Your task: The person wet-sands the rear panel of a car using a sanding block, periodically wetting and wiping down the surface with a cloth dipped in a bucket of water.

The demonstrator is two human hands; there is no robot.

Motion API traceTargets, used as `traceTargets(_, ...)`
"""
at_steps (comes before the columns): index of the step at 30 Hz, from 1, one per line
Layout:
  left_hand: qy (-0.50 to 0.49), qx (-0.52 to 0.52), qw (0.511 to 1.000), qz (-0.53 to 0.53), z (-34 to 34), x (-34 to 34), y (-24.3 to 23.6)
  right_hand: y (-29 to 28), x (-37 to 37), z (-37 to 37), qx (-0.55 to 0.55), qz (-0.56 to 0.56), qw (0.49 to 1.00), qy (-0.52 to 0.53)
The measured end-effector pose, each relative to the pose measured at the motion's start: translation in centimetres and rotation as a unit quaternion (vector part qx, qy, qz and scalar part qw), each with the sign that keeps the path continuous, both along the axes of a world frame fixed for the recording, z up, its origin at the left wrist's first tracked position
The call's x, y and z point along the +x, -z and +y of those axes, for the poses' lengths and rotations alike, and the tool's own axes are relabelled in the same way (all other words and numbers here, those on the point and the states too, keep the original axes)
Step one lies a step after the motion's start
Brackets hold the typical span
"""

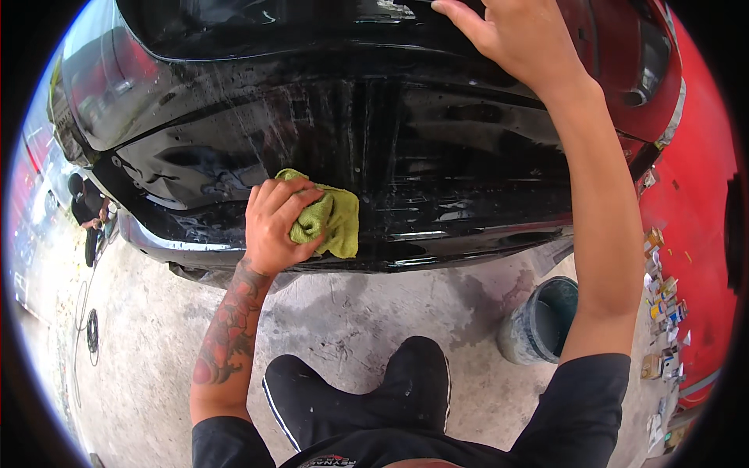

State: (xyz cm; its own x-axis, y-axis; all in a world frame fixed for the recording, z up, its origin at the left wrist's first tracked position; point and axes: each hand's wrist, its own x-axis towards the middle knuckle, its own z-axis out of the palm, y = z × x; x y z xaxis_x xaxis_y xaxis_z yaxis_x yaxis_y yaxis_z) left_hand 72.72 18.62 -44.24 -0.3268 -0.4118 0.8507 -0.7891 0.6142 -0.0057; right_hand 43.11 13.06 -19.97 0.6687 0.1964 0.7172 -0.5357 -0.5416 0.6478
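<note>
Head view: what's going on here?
The left hand holds a bunched green cloth against a streaked black car panel. The right hand is farther up, its fingers partly cut off, so what it touches is unclear. A bucket stands on the floor, right; another person is far left.

This is looking like a car workshop: a glossy black car body [468, 140] is standing over a grey concrete floor [328, 312], near a round grey bucket [518, 334].
</note>
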Motion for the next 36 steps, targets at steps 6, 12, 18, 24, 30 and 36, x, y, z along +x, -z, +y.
traceTargets(6,-0.003,-0.009,1.0,-0.001,0.1,0.4,-0.1,0.7,-1.9,1.0,0.073,0.065,0.995,0.007)
traceTargets(12,0.003,-0.004,1.0,-0.001,0.0,-0.3,-0.1,-0.2,-1.1,0.0,0.094,0.076,0.993,-0.004)
traceTargets(18,0.001,-0.004,1.0,0.002,0.2,0.4,0.0,-0.2,-1.5,0.7,0.136,0.089,0.987,-0.01)
traceTargets(24,0.002,-0.009,1.0,0.0,-0.2,-0.1,-0.2,-0.8,-0.9,-0.1,0.129,0.096,0.986,-0.045)
traceTargets(30,-0.001,0.009,1.0,0.001,0.1,0.5,0.1,-0.3,-1.0,2.0,0.169,0.111,0.979,0.003)
traceTargets(36,0.004,-0.003,1.0,0.001,-0.1,-0.1,-0.3,-0.4,0.0,0.3,0.094,0.103,0.99,-0.021)
